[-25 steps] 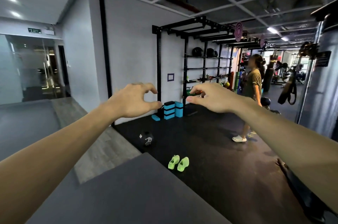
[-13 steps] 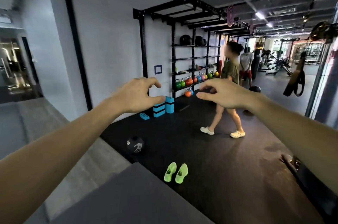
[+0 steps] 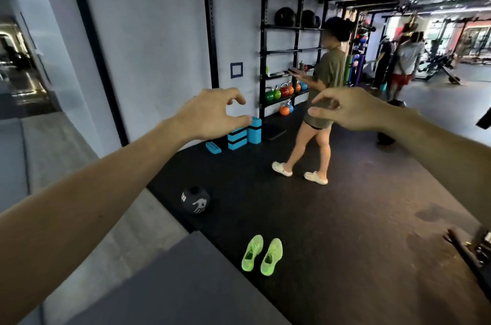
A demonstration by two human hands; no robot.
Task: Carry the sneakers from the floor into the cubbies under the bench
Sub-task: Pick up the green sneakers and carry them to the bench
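A pair of neon green sneakers point(image 3: 261, 255) lies side by side on the black rubber floor, toes pointing away from me, just beyond the corner of a grey bench top point(image 3: 164, 287). My left hand point(image 3: 210, 115) and my right hand point(image 3: 353, 109) are stretched out in front of me at chest height, far above the sneakers. Both hands hold nothing, with fingers curled and apart. No cubbies show in this view.
A black medicine ball point(image 3: 195, 200) rests left of the sneakers. Blue foam blocks point(image 3: 240, 136) stand by the wall under a black rack with coloured kettlebells point(image 3: 281, 91). A person in white clogs point(image 3: 318, 117) walks across the mat. Dark equipment point(image 3: 475, 247) sits at the right edge.
The view has tilted down and moved closer, so the sneakers appear nearer. The person in white clogs has walked leftward toward the rack. My hands stay raised and empty.
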